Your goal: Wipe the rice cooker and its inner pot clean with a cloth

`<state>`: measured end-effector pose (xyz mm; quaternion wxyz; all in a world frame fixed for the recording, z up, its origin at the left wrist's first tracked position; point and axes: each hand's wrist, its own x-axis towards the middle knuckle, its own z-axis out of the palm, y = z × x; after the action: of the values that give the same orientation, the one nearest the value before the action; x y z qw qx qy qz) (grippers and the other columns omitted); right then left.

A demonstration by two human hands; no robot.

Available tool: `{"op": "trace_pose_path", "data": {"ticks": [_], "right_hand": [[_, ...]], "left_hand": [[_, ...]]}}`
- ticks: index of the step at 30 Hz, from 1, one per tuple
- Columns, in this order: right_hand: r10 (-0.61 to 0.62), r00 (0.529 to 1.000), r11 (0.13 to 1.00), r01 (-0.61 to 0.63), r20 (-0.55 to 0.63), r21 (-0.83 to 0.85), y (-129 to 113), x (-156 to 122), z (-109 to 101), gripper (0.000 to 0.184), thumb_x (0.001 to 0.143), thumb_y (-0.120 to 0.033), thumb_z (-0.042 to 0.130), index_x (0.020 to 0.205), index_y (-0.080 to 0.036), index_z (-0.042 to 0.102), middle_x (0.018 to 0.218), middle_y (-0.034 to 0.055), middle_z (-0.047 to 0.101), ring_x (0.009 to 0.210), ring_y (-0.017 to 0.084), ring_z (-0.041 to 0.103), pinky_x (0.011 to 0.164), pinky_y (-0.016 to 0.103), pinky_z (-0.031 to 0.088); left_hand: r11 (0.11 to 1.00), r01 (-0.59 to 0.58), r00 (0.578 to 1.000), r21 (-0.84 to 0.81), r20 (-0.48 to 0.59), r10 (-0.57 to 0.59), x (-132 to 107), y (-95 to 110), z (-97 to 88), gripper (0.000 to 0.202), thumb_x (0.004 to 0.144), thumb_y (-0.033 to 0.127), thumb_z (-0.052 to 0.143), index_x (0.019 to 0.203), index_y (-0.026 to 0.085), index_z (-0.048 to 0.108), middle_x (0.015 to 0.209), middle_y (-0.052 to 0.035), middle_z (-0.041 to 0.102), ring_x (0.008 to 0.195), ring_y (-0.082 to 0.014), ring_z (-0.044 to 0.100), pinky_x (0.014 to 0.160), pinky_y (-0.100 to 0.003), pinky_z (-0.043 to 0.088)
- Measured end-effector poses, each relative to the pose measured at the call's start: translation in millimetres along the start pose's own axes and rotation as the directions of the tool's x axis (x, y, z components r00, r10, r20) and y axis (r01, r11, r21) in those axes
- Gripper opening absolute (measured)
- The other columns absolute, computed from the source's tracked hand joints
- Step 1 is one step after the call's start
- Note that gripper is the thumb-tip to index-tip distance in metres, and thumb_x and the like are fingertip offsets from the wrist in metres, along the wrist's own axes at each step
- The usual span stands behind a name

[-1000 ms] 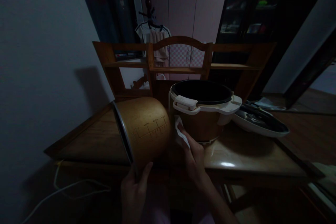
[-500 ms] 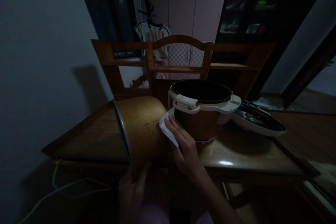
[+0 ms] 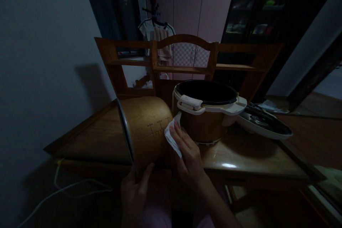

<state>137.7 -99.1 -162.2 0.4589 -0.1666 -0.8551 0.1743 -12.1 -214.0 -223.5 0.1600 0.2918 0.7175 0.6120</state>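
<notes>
A golden-brown inner pot (image 3: pixel 145 131) lies tipped on its side at the table's front edge, mouth to the left, measuring marks showing on its wall. My left hand (image 3: pixel 135 194) grips its rim from below, thumb up along the wall. My right hand (image 3: pixel 188 155) presses a white cloth (image 3: pixel 172 136) flat against the pot's rounded bottom end, fingers together on it. Just behind stands the rice cooker body (image 3: pixel 207 114), open and dark inside, with a white latch at its front.
The cooker's lid (image 3: pixel 263 125) lies open to the right. A wooden shelf unit (image 3: pixel 184 64) stands at the back of the wooden table (image 3: pixel 248 153). A white cord (image 3: pixel 61 188) trails at lower left. A grey wall is on the left.
My right hand slid the cloth from low by the cooker up and left over the pot's bottom end, then slightly back right. The left hand kept its grip.
</notes>
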Motion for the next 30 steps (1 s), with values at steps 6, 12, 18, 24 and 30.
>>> {"op": "trace_pose_path", "data": {"ticks": [6,12,18,24,30], "right_hand": [[0.013,1.0,1.0,-0.013,-0.004,0.004,0.6,-7.7,1.7,0.062,0.092,-0.015,0.036,0.153,-0.019,0.027,0.159,0.005,0.024,0.146,0.026,0.025,0.119,0.049,0.026],[0.048,0.999,0.999,-0.048,-0.001,0.025,1.8,-14.8,1.9,0.06,0.094,-0.017,0.035,0.154,-0.02,0.026,0.159,0.0043,0.024,0.145,0.026,0.025,0.119,0.051,0.026],[0.119,0.993,0.987,-0.116,-0.02,0.11,2.1,-25.8,1.5,0.054,0.098,-0.02,0.035,0.152,-0.023,0.031,0.157,0.0023,0.029,0.145,0.026,0.026,0.119,0.05,0.027],[0.124,0.984,0.977,-0.099,-0.128,0.19,-7.2,-12.6,-2.0,0.051,0.1,-0.022,0.034,0.151,-0.023,0.034,0.156,0.0033,0.031,0.145,0.027,0.027,0.12,0.051,0.026],[0.08,0.994,0.988,-0.069,-0.079,0.14,-13.5,21.4,-3.8,0.052,0.1,-0.019,0.035,0.152,-0.025,0.032,0.159,0.0011,0.025,0.146,0.024,0.023,0.121,0.048,0.024]], "left_hand": [[1.0,0.005,1.0,0.008,0.001,-0.005,-0.6,1.0,-0.1,0.059,0.072,0.057,0.071,0.114,0.016,0.067,0.116,-0.0096,0.072,0.114,-0.0298,0.064,0.098,-0.036,0.05],[1.0,-0.014,1.0,0.015,0.002,0.014,-1.9,5.5,0.7,0.057,0.071,0.058,0.07,0.109,0.016,0.069,0.116,-0.0104,0.072,0.115,-0.03,0.063,0.095,-0.034,0.051],[0.999,-0.021,1.0,0.025,0.016,0.02,0.9,-2.4,-0.2,0.055,0.073,0.055,0.07,0.114,0.019,0.068,0.12,-0.0071,0.07,0.118,-0.0285,0.061,0.099,-0.034,0.049],[0.996,-0.058,0.998,0.062,-0.001,0.058,3.4,-7.2,-4.0,0.051,0.073,0.057,0.069,0.104,0.017,0.072,0.11,-0.0092,0.074,0.109,-0.0311,0.066,0.092,-0.036,0.052],[0.993,-0.089,0.996,0.081,0.024,0.087,3.1,-2.9,-4.1,0.043,0.074,0.056,0.068,0.093,0.017,0.072,0.097,-0.0094,0.076,0.098,-0.03,0.069,0.086,-0.034,0.054]]}}
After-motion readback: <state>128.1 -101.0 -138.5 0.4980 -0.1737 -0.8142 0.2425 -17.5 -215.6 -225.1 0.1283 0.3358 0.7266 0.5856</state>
